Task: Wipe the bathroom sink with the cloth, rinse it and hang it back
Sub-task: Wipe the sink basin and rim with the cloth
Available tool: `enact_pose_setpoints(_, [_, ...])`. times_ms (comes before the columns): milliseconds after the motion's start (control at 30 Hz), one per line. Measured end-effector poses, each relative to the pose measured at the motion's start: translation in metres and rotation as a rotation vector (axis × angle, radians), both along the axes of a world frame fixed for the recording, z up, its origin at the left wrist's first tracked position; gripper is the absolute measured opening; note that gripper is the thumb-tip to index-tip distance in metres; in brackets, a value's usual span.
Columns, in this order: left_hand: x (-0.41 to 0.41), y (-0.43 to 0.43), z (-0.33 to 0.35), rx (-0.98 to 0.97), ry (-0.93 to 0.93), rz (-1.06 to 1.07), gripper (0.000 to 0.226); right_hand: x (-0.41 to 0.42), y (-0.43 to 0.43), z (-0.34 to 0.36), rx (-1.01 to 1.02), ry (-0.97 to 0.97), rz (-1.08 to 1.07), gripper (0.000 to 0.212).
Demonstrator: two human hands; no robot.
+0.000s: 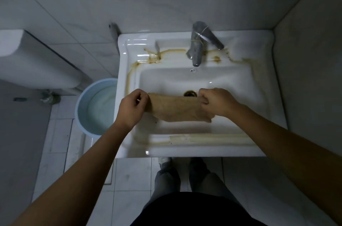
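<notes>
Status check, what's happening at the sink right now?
Left hand and right hand grip cloth ends, stretched over basin. Sink rim stained. Tap off.

The white ceramic sink (262, 96) looks glossy though rust-stained, the tan cloth (175, 108) coarse and matt, the metal faucet (197, 48) dull.

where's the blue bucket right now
In the head view, the round light-blue plastic bucket stands on the floor left of the white ceramic sink.

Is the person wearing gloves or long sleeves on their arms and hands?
No. The left hand and right hand are bare: no gloves, rings, watch or bracelets show. Both forearms are bare too, with no sleeves in view as far as the picture's edges.
</notes>
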State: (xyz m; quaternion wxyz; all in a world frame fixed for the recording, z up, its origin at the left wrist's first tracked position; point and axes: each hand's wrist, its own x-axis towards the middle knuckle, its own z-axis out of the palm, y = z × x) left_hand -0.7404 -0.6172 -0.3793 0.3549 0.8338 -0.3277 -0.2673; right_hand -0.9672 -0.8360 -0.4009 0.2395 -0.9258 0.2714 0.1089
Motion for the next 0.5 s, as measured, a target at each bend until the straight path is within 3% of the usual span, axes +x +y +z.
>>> enact_pose_setpoints(100, [0.002,-0.020,0.019,-0.053,0.007,-0.010,0.018,-0.012,-0.011,0.023,-0.029,0.050,0.022,0.031])
enact_pose_setpoints(233, [0.012,-0.042,0.044,-0.113,0.029,-0.019,0.019,-0.028,-0.025,0.052,0.012,-0.054,-0.038,0.032])
enact_pose_setpoints(500, [0.025,-0.074,0.086,-0.253,0.101,0.053,0.019,-0.034,-0.051,0.097,0.274,-0.409,-0.455,0.020])
